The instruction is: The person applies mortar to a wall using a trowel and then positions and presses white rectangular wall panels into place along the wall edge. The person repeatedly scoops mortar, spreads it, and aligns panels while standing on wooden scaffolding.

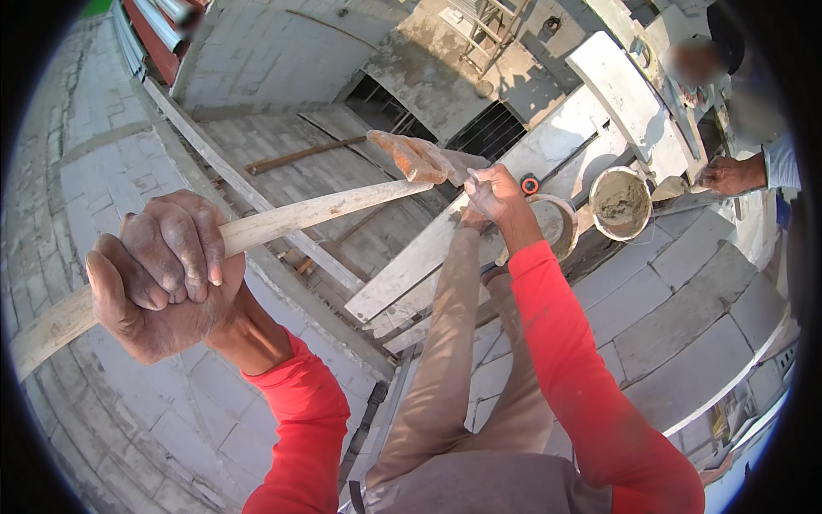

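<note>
My left hand [167, 270] is wrapped round a long pale wooden strip [317, 210], which slants from the lower left up toward the middle. Close to its far end is a rough orange-brown piece [407, 157] with a grey, mortar-smeared part; its exact kind is unclear. My right hand [497, 195] is closed at the grey end of this piece, fingers pressed together. Whether the strip touches the piece I cannot tell. Just beyond my right wrist stands a bucket [565, 230], partly hidden by my arm.
A bucket of wet mortar [621, 204] stands on the right. A co-worker's hand [732, 176] is close by it. Planks [411, 274] span a drop beside my legs, above a lower level with openings [488, 133]. Block walls [685, 300] lie on both sides. A red-and-black round thing [530, 183] rests on the boards.
</note>
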Motion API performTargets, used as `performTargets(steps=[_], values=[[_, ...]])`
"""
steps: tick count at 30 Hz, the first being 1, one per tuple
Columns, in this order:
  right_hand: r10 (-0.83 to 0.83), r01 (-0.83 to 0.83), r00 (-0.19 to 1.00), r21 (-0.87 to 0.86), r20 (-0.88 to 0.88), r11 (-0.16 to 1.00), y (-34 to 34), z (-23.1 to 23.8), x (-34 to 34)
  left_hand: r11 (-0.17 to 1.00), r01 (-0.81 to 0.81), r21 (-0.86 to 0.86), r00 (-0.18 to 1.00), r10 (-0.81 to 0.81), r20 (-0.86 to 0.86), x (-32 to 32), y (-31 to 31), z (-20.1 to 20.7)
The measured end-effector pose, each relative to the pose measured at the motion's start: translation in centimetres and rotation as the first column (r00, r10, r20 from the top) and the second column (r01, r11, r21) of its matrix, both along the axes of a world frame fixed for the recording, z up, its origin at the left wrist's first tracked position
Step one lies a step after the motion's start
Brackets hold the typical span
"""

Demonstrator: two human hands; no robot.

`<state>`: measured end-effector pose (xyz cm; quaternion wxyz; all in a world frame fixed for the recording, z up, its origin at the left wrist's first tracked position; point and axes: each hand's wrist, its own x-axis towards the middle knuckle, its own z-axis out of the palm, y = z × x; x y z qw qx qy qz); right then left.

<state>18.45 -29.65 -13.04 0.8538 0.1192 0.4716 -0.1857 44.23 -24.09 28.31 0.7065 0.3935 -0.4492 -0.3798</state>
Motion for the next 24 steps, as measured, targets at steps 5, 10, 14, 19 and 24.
performTargets(steps=[5, 10, 14, 19, 24], values=[[0.034, -0.034, 0.999, 0.054, -0.007, 0.998, 0.5, -1.8, -0.8, 1.0, 0.006, -0.018, 0.999, -0.005, 0.046, 0.6, -0.5, 1.2], [0.034, -0.037, 0.998, 0.079, 0.044, 0.996, 0.8, -4.1, -1.0, 0.998, -0.015, 0.068, 0.999, 0.012, 0.049, -0.2, -1.4, 2.9], [0.16, -0.16, 0.987, 0.01, 0.014, 0.987, 0.2, -5.5, -0.6, 0.939, -0.297, 0.176, 0.955, 0.294, 0.042, -1.0, -1.5, 8.8], [0.236, -0.231, 0.969, 0.077, -0.068, 0.97, 1.1, -6.4, -0.9, 0.973, -0.126, 0.192, 0.992, 0.125, 0.017, -1.4, -1.9, 10.3], [0.179, -0.179, 0.984, 0.122, 0.011, 0.976, 1.4, -8.0, -0.5, 0.986, -0.11, 0.124, 0.993, 0.102, 0.067, -3.0, -2.1, 9.5]])
